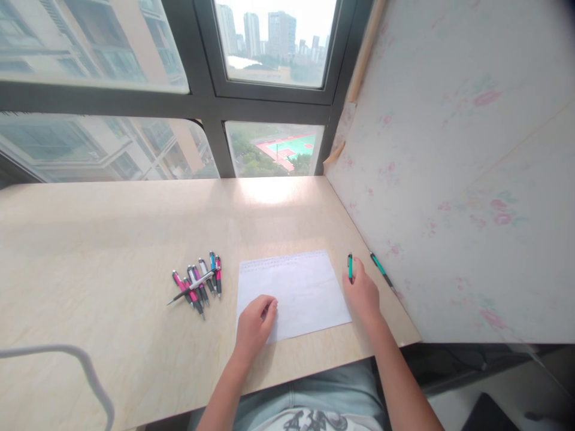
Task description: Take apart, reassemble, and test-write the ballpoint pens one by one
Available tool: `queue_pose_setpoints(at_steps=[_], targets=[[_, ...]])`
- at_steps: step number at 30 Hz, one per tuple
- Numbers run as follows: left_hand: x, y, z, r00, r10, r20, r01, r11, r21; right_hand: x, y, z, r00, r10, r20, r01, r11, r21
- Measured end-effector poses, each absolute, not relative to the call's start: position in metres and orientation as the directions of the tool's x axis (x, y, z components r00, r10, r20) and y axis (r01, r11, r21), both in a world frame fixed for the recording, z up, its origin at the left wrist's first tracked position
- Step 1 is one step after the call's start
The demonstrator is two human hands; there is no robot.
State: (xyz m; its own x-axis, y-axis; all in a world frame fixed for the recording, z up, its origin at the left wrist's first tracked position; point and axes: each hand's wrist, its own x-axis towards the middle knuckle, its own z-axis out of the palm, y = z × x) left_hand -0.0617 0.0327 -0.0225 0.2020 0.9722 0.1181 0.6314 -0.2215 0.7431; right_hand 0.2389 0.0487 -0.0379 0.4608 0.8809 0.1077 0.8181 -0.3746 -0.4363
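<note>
My right hand [363, 294] is closed on a green and black pen [350, 267], just past the right edge of a sheet of white paper [296, 299]. The pen stands nearly upright in this view, its clip end away from me. Small rows of handwriting run along the top of the sheet. On the paper's lower left part rests my left hand [258, 320], its fingers curled in and nothing visible in them. A second green and black pen [381, 268] lies to the right of my right hand, along the wall.
Several pens [197, 287] in pink, purple, blue, white and black lie in a loose pile left of the paper, a silver one [192, 286] across the top. A grey cable [85, 359] curves over the table [135, 227] at lower left. A flowered wall [449, 179] bounds the right side.
</note>
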Motion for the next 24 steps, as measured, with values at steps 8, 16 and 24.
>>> queue_pose_setpoints(at_steps=[8, 16, 24], targets=[[-0.062, 0.033, -0.024, 0.208, 0.97, 0.125, 0.631, -0.231, 0.741, 0.286, 0.044, -0.044, 0.457, 0.873, 0.174, 0.841, -0.36, -0.403], [-0.062, 0.033, -0.023, 0.198, 0.973, 0.119, 0.627, -0.219, 0.747, 0.293, 0.036, -0.039, 0.435, 0.888, 0.151, 0.875, -0.377, -0.304], [-0.062, 0.035, -0.025, 0.192, 0.975, 0.116, 0.628, -0.213, 0.748, 0.292, 0.031, -0.04, 0.423, 0.896, 0.134, 0.896, -0.392, -0.208]])
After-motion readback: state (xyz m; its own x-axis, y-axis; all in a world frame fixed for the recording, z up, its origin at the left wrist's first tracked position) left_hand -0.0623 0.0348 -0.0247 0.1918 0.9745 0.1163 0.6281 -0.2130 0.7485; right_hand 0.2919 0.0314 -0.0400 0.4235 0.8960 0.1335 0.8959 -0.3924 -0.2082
